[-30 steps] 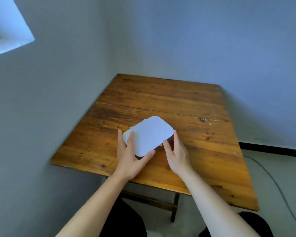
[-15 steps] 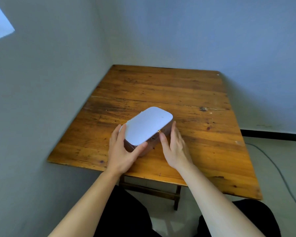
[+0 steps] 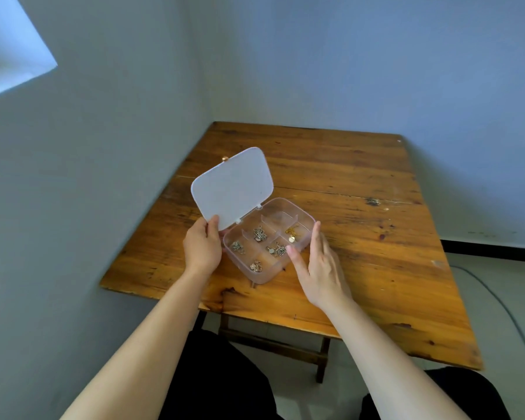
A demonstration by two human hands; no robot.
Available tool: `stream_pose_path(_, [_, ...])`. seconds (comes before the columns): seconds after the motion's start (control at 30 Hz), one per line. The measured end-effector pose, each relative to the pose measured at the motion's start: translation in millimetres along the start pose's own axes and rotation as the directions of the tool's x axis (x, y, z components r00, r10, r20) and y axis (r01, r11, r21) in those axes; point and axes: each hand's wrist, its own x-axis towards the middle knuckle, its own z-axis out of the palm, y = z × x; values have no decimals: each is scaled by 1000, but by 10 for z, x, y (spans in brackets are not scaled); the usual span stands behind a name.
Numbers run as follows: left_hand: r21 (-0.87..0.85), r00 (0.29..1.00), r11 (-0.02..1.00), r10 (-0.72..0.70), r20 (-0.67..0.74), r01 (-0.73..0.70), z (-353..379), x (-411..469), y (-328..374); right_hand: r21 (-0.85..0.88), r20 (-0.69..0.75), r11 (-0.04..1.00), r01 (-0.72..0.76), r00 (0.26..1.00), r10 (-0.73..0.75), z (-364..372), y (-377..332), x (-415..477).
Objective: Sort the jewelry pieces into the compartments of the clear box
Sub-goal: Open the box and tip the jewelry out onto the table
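Clear box (image 3: pixel 270 253) of thin translucent plastic, rounded corners, resting on wooden table (image 3: pixel 361 237) near its front-left part. Frosted lid (image 3: pixel 231 189) hinged at far-left side, raised open and tilted back. Interior split by thin plastic dividers into compartments; small metal jewelry pieces (image 3: pixel 259 233) lying in several, silver-toned clusters in the left and middle cells, one gold-toned piece (image 3: pixel 292 233) in a right-hand cell. Far compartments apparently bare. Left hand (image 3: pixel 202 248) pinching lower corner of lid, thumb on its inner face. Right hand (image 3: pixel 319 268) flat, fingers extended and close together, touching right side of box, holding nothing. Tabletop of worn, varnished planks, amber-brown, with dark knots and scuffs. Grey-blue plastered walls meeting in a corner behind; pale floor at right.
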Motion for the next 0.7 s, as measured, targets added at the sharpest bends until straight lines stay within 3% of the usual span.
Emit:
stream_pose_path(0.17, [-110,970,966,-240,-31,236,-19,49,-67,-21,-13,1000,-4,1000,4,25,13,22])
stream_pose_path(0.5, [-237,893,868,-449,0,436,-151,81,-118,-140,59,990,-3,998,11,6,-125,189])
stream_pose_path(0.6, [-256,896,872,-442,-41,418,-234,46,-105,-140,137,990,-18,990,38,-37,-215,325])
stream_pose_path(0.7, [-18,934,963,-265,-240,268,-310,27,-82,-133,193,991,-20,980,46,-118,-307,432])
